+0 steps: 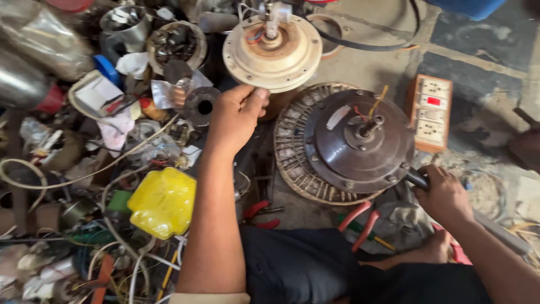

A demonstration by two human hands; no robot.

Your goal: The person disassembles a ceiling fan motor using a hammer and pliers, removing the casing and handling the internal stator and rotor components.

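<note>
My left hand point(235, 115) grips the near rim of a cream-coloured round fan motor housing point(273, 53) with a shaft and wires on top, at the upper middle. A dark brown fan motor point(357, 141) with a short shaft lies on a round slotted metal core point(292, 163) in the centre. My right hand point(444, 194) is closed on a dark tool handle point(417, 179) that touches the brown motor's lower right edge.
An orange switchboard with white sockets point(432, 112) lies to the right. A crumpled yellow plastic container point(163, 201) and a heap of wires, cans and scrap fill the left. Red-handled pliers point(260, 214) and another red-handled tool point(360, 222) lie near my knees.
</note>
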